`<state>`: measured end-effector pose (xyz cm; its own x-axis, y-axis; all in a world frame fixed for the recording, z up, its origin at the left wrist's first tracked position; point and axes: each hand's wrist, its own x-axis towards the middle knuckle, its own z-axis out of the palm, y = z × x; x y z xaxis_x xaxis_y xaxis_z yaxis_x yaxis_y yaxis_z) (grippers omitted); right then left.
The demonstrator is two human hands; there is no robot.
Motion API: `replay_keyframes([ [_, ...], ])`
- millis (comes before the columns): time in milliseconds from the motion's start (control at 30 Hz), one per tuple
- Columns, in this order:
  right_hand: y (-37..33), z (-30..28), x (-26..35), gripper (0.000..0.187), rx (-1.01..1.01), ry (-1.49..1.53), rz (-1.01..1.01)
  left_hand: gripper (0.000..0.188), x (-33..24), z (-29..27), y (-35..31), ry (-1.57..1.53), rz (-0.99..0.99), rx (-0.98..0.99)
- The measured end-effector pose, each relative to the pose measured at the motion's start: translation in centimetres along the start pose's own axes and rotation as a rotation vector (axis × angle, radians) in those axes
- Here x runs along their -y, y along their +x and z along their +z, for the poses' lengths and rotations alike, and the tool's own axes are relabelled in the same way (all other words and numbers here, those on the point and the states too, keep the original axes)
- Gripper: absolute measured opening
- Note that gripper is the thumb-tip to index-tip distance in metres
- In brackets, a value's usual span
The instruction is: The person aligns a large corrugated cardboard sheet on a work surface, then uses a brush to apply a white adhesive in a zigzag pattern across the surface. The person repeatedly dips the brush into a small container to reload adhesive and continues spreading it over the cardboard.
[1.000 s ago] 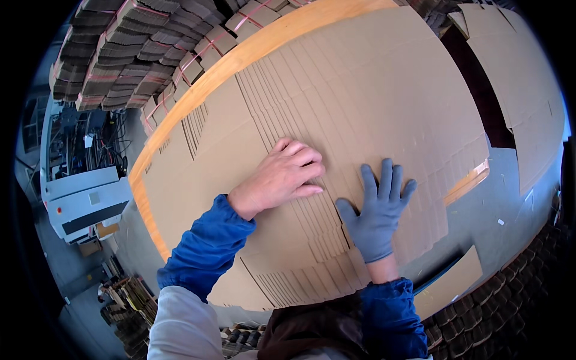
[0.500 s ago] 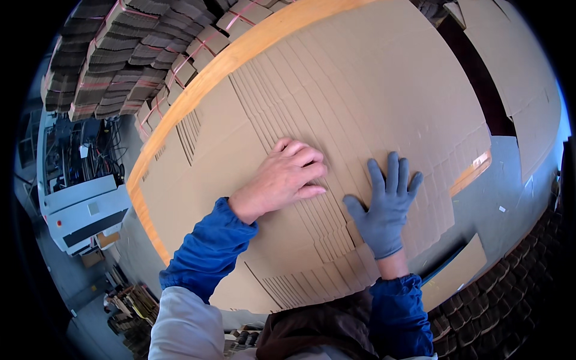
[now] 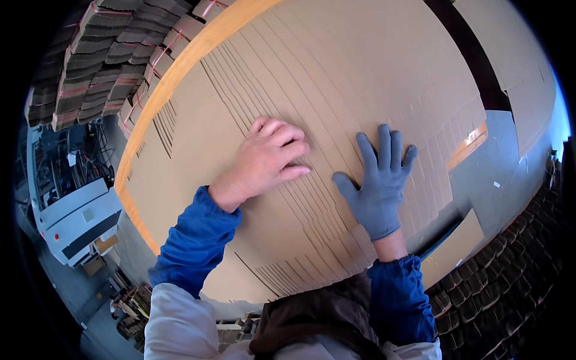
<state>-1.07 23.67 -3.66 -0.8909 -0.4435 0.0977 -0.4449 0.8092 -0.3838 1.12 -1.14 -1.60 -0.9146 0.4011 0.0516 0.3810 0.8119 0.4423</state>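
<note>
A broad stack of fanned brown cardboard sheets (image 3: 384,66) lies in front of me, the edges overlapping in narrow steps. My bare left hand (image 3: 267,156) rests on the stepped edges near the middle, fingers bent and thumb apart, with no sheet seen between them. Its fingertips press down on the cardboard. To its right, my right hand (image 3: 378,186), in a grey glove, lies flat on the sheets with fingers spread. Blue sleeve covers reach over both forearms.
An orange-brown wooden edge (image 3: 174,69) curves round the stack's far and left sides. Tied cardboard bundles (image 3: 114,60) rise at the far left, above a pale machine (image 3: 81,219). More cardboard (image 3: 528,78) lies at the far right, and dark stacked pieces (image 3: 492,294) at the lower right.
The whole view has shifted, so the stack and both hands appear slightly farther left and up. Both hands keep nearly the same pose on the cardboard.
</note>
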Motion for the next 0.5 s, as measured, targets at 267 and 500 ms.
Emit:
replay_keyframes([
  [267,-1.3,0.1,2.3,0.068,0.037,0.08,-0.033,0.035,-0.4,-0.1,0.2,-0.032,-0.013,-0.036],
  [500,-1.4,0.4,2.5,0.068,0.043,0.073,-0.005,0.025,-0.6,0.3,-0.5,-0.007,0.047,-0.027],
])
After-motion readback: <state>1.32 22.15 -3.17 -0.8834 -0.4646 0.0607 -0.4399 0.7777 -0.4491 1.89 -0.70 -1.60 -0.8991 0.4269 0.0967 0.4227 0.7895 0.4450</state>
